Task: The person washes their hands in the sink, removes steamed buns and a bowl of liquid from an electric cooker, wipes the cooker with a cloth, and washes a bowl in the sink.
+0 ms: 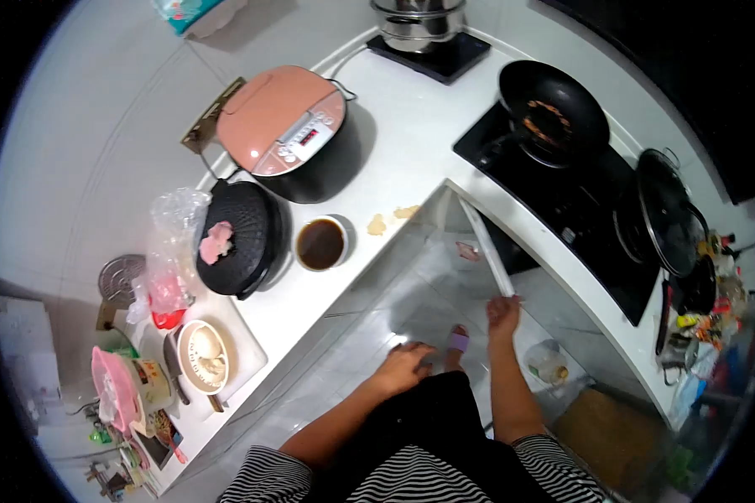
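My right hand [503,315] is closed on the end of a long white edge, which looks like the top of an open cabinet door [488,250] below the counter's inner corner. A dark gap shows behind that door. My left hand [404,367] hangs over the floor in front of my body, fingers loosely apart and holding nothing. Nearest to it on the counter is a cup of dark brown liquid [320,244], with small pale yellowish pieces [377,224] lying by the counter edge.
A pink rice cooker [281,117] and a black round appliance [242,243] stand on the left counter [289,293], beside a cream bowl [204,356]. On the right, a wok [562,105] holding browned bits sits on the black cooktop [575,222], near a lidded pan [671,214]. A plastic jug [547,365] stands low.
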Available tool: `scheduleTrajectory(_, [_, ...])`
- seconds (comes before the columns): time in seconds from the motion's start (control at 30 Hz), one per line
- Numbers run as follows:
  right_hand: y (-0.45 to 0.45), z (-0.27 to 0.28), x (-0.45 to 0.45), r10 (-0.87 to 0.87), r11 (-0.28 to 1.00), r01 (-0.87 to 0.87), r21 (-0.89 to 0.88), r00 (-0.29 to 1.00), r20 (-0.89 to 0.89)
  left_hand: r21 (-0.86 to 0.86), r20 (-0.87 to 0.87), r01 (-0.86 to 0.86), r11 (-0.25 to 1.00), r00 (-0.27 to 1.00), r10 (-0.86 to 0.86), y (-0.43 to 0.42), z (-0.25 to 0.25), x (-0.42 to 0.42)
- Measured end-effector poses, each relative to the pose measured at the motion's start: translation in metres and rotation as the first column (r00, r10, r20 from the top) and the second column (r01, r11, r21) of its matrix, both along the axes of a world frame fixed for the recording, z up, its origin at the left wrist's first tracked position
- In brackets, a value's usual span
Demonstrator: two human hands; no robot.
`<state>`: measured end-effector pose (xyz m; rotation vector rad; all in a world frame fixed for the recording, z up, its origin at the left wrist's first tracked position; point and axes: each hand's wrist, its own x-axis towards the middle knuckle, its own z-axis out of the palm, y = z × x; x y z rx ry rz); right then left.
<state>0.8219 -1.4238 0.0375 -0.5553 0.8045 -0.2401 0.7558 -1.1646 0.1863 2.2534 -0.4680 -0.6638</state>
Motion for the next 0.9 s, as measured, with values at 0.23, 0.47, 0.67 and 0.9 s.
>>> scheduleTrajectory(0.23, [0.09,0.017,-0.036,0.19,0.981,-0.192,-0.008,0.973,-0.129,-0.115,-0.102,-0.143,0.983,0.986,0.132,0.01,0.001,0.007])
scheduleTrajectory(0.47, [0.167,-0.039,-0.009,0.474,0.83,-0.499,0.248,0.867,0.157,-0.125,0.049,-0.26,0.957,0.962,0.268,0.035,0.006,0.017])
scheduleTrajectory(0.67, [0.211,0.003,0.02,0.332,0.824,-0.324,0.465,0.941,0.067,-0.148,-0.051,-0.401,0.904,0.916,0.398,0.058,0.006,0.004])
scheduleTrajectory(0.9, [0.088,-0.043,0.058,0.604,0.598,-0.717,-0.358,0.697,-0.387,-0.204,-0.047,-0.479,0.854,0.876,0.481,0.082,-0.011,-0.012])
